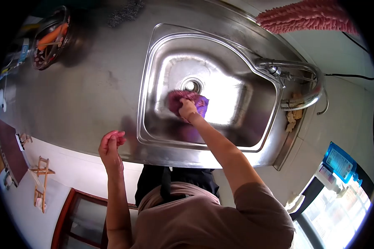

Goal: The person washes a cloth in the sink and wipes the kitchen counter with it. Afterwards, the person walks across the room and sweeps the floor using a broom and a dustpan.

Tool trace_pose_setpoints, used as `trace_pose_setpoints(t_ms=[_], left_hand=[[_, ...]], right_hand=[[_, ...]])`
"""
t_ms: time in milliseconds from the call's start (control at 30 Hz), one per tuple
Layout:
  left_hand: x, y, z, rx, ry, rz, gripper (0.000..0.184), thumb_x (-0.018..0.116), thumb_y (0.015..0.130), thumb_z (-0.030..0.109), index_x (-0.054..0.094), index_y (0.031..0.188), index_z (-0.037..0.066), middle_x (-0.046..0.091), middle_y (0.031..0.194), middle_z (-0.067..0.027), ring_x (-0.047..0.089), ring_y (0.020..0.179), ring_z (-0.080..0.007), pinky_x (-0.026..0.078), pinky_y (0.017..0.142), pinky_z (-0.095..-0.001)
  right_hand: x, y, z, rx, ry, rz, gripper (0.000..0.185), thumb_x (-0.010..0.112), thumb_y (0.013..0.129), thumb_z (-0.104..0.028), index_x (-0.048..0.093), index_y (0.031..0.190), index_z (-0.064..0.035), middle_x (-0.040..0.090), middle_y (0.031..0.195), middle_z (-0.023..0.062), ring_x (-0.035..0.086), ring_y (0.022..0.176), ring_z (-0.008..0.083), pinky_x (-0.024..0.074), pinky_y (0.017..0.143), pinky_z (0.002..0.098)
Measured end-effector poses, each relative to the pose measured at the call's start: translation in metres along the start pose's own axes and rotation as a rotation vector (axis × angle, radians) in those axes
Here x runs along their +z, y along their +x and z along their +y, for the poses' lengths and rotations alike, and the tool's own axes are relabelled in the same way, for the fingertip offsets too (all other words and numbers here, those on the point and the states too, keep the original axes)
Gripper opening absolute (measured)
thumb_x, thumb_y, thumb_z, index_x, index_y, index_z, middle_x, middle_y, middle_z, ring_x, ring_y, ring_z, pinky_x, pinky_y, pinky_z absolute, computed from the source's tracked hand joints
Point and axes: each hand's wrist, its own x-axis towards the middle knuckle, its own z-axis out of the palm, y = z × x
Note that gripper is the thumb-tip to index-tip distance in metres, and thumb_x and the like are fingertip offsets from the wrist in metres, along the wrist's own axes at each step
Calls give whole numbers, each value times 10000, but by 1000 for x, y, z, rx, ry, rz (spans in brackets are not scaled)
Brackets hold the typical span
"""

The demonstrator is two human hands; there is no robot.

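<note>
Purple-maroon cloth (201,103) is bunched up inside the sink basin (245,146), mid-frame, right by the drain (191,86). The right hand (188,108) has it gripped from above. The left hand (111,146) is just left of the basin by the front edge of the bench (91,103), fingers loosely curled, nothing visible in it; can't tell if it's touching the metal.

Honestly, the likeliest snag is a fold getting caught in the drain, since the cloth is so close to it. Slick steel could also make it skid if the grip's too loose.

Headcount: two hands, one cloth, one basin, one drain, one faucet (316,89) on the right, one scourer (126,12) up top left and one bowl (50,37) in the upper-left corner, contents too jumbled to count.
</note>
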Motion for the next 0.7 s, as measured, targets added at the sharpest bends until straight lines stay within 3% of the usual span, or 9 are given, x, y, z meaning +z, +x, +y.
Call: trace_pose_setpoints(t_ms=[133, 200, 267, 333, 433, 467, 567, 600, 700], left_hand=[[-12, 0, 7, -10, 3, 69, 167, 455, 878, 83, 583, 950, 3, 634, 849, -100, 547, 695, -135, 449, 684, -272], [-22, 0, 7, -12, -1, 88, 170, 464, 877, 87, 578, 965, -3, 630, 851, -105, 549, 694, -139, 451, 682, -269], [-30, 1, 0, -17, -14, 99, 176, 473, 876, 91, 574, 979, -10, 626, 852, -111, 551, 694, -142, 453, 680, -267], [-35, 3, -5, -42, -58, 135, 178, 483, 869, 95, 572, 977, -14, 626, 848, -115, 551, 700, -139, 449, 674, -263], [-29, 1, -4, -60, -61, 157, 178, 489, 867, 101, 571, 975, -14, 627, 844, -111, 554, 702, -137, 449, 676, -260], [-27, 0, -3, -61, -58, 156, 178, 489, 867, 101, 571, 975, -14, 627, 844, -111, 554, 702, -137, 449, 676, -260], [-17, 2, -2, -49, -68, 122, 177, 488, 868, 103, 570, 974, -13, 630, 844, -109, 561, 699, -137, 452, 675, -260], [-14, 2, 0, -58, -60, 110, 177, 486, 870, 104, 570, 975, -10, 631, 846, -111, 564, 696, -137, 454, 675, -260], [-4, 0, 7, -58, -50, 73, 175, 481, 875, 105, 572, 979, -2, 632, 849, -112, 567, 693, -135, 459, 676, -260]], right_hand=[[-18, 61, -11, -33, 404, 674, 305, 501, 612, -11, 535, 911, 35, 580, 918, 229, 550, 876, 405, 425, 819, 406], [-52, 77, -3, 258, 655, 857, 282, 473, 629, 50, 515, 908, 61, 585, 896, 213, 569, 849, 350, 443, 797, 361], [-81, 101, -1, 154, 923, 1117, 274, 454, 649, 93, 505, 917, 68, 592, 876, 179, 578, 813, 286, 442, 789, 338], [-101, 119, -19, 130, 815, 1142, 276, 444, 661, 121, 515, 916, 43, 594, 876, 162, 575, 813, 242, 444, 791, 328], [-97, 129, -63, 144, 207, 854, 299, 537, 676, -16, 529, 974, -30, 522, 1027, 228, 526, 905, 380, 433, 813, 387], [-77, 134, -65, 201, 299, 738, 296, 556, 687, -73, 527, 981, -54, 468, 1076, 237, 485, 937, 417, 407, 838, 429], [-28, 112, -81, -243, -40, 288, 216, 527, 732, -137, 565, 941, -98, 441, 1192, 148, 354, 1146, 373, 290, 942, 522], [3, 95, -85, -327, -151, 448, 164, 534, 699, -127, 580, 857, -123, 453, 1173, 165, 376, 1144, 364, 290, 952, 516], [6, 39, -77, -453, -319, 194, 250, 548, 705, -128, 568, 953, -105, 379, 1263, 106, 287, 1212, 346, 266, 986, 514]])
